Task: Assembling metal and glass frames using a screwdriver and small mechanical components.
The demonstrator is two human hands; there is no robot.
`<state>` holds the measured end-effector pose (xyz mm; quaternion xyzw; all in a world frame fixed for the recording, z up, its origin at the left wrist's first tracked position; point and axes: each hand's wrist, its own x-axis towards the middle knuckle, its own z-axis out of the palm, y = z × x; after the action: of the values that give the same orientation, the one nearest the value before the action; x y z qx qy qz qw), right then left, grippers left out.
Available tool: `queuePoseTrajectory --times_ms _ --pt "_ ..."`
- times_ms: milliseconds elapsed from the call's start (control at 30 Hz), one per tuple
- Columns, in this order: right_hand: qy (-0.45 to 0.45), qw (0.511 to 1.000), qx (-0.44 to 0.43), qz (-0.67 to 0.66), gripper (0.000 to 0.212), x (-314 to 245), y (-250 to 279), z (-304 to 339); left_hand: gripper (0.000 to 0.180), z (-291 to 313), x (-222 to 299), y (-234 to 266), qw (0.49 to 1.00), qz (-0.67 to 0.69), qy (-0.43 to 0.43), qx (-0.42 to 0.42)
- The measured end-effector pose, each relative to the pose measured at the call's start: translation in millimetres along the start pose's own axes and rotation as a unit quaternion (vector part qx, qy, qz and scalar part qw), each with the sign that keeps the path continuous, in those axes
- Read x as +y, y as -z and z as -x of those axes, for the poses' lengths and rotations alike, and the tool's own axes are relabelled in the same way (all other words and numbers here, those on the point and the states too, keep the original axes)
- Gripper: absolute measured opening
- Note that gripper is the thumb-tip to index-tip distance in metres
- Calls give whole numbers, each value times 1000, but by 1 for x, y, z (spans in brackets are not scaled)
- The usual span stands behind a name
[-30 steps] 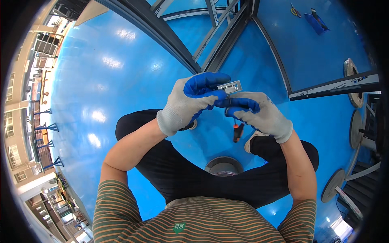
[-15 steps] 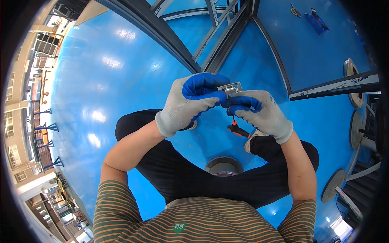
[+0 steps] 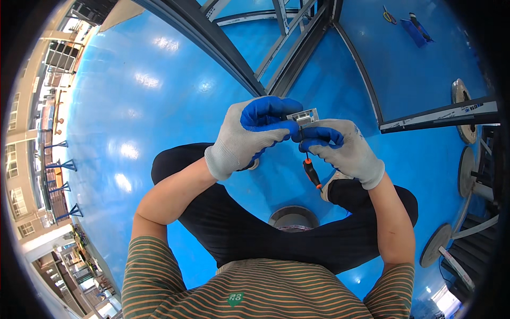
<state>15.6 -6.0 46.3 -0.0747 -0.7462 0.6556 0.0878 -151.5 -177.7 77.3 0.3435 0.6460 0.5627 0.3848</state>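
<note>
Both hands gloved, grey with blue palms and fingers, close together near center frame, fingertips nearly meeting. Left hand (image 3: 252, 130) pinches the left end of a small silver metal piece (image 3: 303, 116), just above center; its open side shows a slot. Right hand (image 3: 348, 151) sits just below and right, fingers curled in a pinch around the thin shaft of a hand tool (image 3: 312, 173); black and orange handle hangs below the fingers. Cannot tell if the shaft tip touches the metal piece. Below: black trousers (image 3: 265, 242), legs spread, a light shoe (image 3: 328, 190) beside the tool handle, and a round grey object (image 3: 293, 212) at lower center. Blue floor (image 3: 159, 90) all around. Dark metal frame (image 3: 226, 50) across top center, running to upper right. Scissors (image 3: 389, 15) and a blue packet (image 3: 414, 33) at upper right. Grey discs (image 3: 466, 171) along right edge; blue stands (image 3: 66, 165) at far left.
</note>
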Motion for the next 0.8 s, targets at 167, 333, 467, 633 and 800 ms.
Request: queuePoseTrajectory --times_ms 167,333,467,633,800 --pt "-3 1000 -7 8 25 0 0 -1 41 1 -1 0 1000 -11 -2 3" --pt "-9 1000 -11 18 24 0 0 -1 41 1 0 0 1000 -11 5 5" --pt "-16 999 -21 27 24 -2 1 -2 40 1 -1 0 1000 -16 3 6" --pt "-24 998 -38 37 24 11 0 -2 39 0 2 -1 1000 11 17 19" --pt "-103 993 -25 -42 27 17 1 -7 40 -3 2 2 993 96 60 33"
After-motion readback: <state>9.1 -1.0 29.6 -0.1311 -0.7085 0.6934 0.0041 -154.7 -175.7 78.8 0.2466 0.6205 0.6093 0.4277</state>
